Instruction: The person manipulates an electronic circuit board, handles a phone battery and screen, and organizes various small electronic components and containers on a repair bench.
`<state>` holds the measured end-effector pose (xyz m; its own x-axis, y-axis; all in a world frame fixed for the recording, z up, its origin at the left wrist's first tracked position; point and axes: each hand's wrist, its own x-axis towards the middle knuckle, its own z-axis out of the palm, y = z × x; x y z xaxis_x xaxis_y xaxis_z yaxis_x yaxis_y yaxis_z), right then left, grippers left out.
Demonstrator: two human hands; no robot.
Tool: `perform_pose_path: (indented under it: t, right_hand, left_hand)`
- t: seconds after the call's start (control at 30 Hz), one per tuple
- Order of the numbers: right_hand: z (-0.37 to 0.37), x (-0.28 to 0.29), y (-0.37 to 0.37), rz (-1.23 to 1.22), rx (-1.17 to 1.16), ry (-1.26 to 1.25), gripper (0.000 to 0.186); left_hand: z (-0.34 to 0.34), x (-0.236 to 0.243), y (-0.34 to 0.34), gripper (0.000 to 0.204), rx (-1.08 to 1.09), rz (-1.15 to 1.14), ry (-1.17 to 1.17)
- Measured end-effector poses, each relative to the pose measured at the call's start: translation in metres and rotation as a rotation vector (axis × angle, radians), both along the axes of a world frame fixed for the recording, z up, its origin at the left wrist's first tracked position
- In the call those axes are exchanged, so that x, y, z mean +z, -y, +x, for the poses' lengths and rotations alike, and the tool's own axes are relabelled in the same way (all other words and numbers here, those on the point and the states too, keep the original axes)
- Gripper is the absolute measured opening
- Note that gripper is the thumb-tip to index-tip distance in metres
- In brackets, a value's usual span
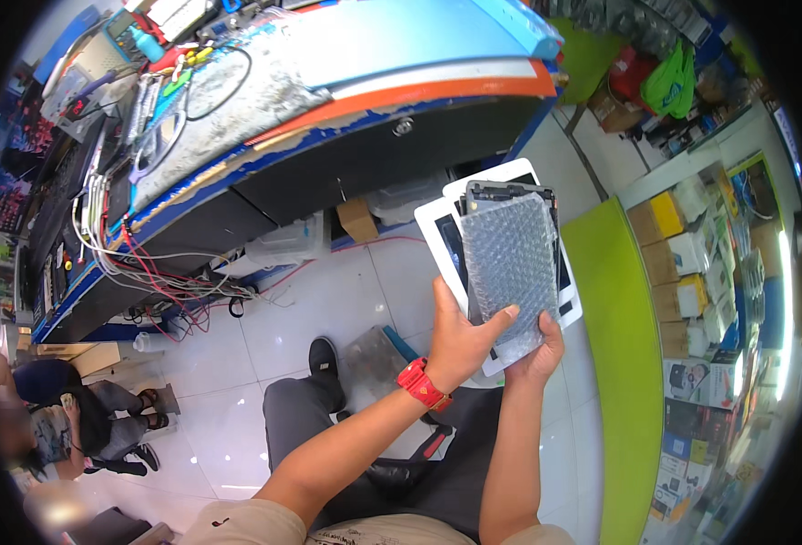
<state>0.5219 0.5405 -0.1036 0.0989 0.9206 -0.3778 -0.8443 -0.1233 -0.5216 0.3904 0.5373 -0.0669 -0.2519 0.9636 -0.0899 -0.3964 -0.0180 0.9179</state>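
I hold a stack of flat tablet-like panels in front of me, above the floor. On top lies a panel in bubble wrap. Beneath it, a dark grey tablet frame shows along the top edge, and white-bordered tablet panels stick out at the sides, fanned unevenly. My left hand, with a red watch on its wrist, grips the stack's lower left, thumb on the bubble wrap. My right hand closes on the lower right corner. Fingers beneath the stack are hidden.
A workbench with dark drawers stands ahead, its top cluttered with tools and cables at the left. Loose wires hang below it. A green-edged display counter with boxes runs along the right. Another person sits at the far left.
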Motion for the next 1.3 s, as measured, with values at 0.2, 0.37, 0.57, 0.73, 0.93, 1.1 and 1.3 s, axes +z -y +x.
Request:
perform_pose_path:
  t: [0.2,0.37,0.57,0.73,0.93,1.1,1.3]
  right_hand:
    - [0.065,-0.088,0.016,-0.051,-0.050,-0.018,0.067]
    - [0.084,-0.116,0.014,-0.194,-0.081,0.006,0.073]
    - [0.086,-0.127,0.002,-0.233,0.009,0.058,0.067]
    - [0.080,-0.142,0.004,-0.240,0.089,0.050,0.064]
    - [0.040,-0.167,-0.010,-0.265,0.176,0.008,0.060]
    - [-0.017,-0.217,-0.064,-0.316,0.128,-0.083,0.036]
    - [-0.106,-0.246,-0.178,-0.208,0.128,-0.139,0.026]
  left_hand:
    - [-0.030,-0.096,-0.012,0.057,-0.287,-0.240,-0.106]
    - [-0.154,-0.272,-0.138,0.035,0.047,-0.583,0.250]
    - [-0.182,-0.362,-0.238,0.054,-0.075,-0.597,-1.025]
    - [-0.170,-0.323,-0.266,0.054,-0.162,-0.563,-1.184]
    - [-0.182,-0.256,-0.266,0.056,0.175,-0.456,0.268]
    - [-0.211,-0.224,-0.269,0.058,0.128,-0.333,0.355]
    - [-0.248,-0.229,-0.270,0.060,-0.010,-0.205,0.400]
